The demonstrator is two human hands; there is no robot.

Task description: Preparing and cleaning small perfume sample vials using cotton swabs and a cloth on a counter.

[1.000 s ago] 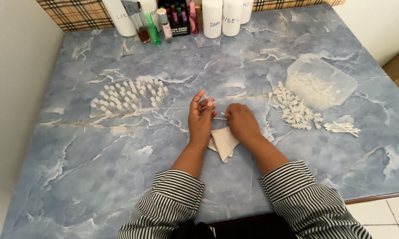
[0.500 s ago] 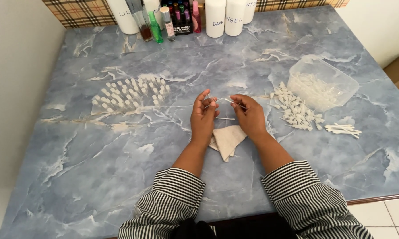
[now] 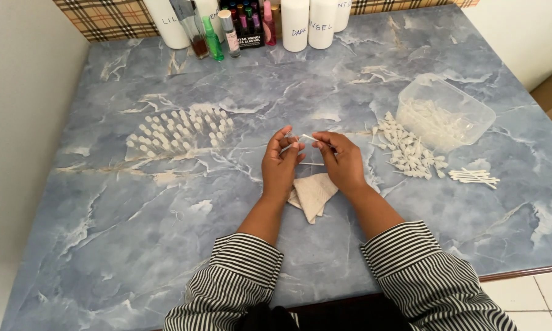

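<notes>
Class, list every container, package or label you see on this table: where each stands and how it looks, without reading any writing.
White bottles: back edge, tall cylinders with dark handwriting.
Small vials: back edge, slim, with brown, green, pink contents.
Dark box: among the vials, small, pale print.
Clear tub: right side, rectangular, holding white pieces.

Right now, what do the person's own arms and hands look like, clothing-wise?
Both arms wear long sleeves in narrow black-and-white stripes, the left sleeve and the right sleeve each pushed back so that the forearms are bare below a ribbed striped cuff. The left hand and right hand are bare: no gloves, and no rings or watch that I can make out.
</notes>
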